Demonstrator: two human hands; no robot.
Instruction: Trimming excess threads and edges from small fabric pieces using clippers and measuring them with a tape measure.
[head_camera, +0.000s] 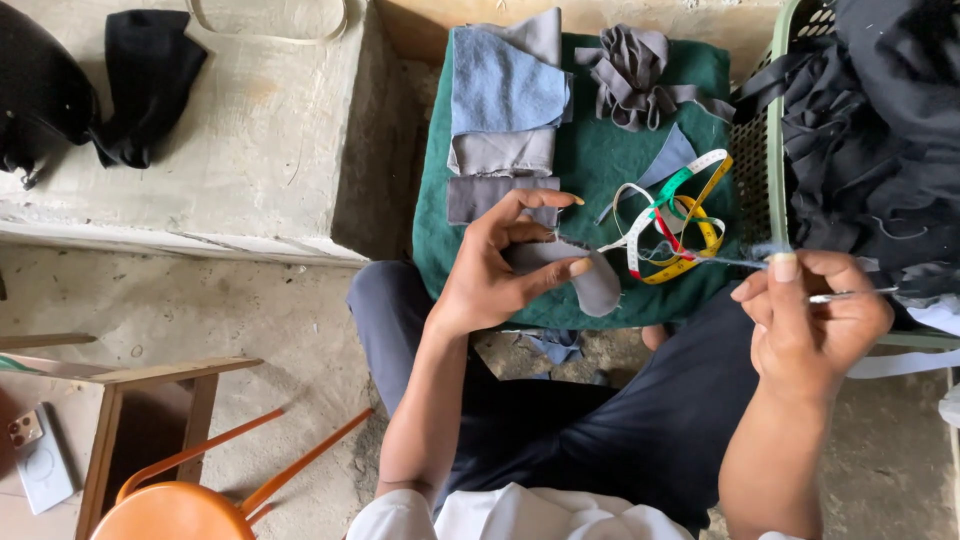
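While hands sew, green basket (772, 150) w/ black cloth (880, 120) inside

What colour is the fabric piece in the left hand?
Grey fabric piece, seen in the head view.

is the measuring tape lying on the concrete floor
No, the measuring tape lies coiled on the green cloth.

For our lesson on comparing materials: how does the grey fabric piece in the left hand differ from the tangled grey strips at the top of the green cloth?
The grey fabric piece is one smooth, rounded shape; the tangled grey strips are many narrow bands, crumpled. The piece is pinched in the left hand; the strips lie untouched on the green cloth. Both are grey cloth.
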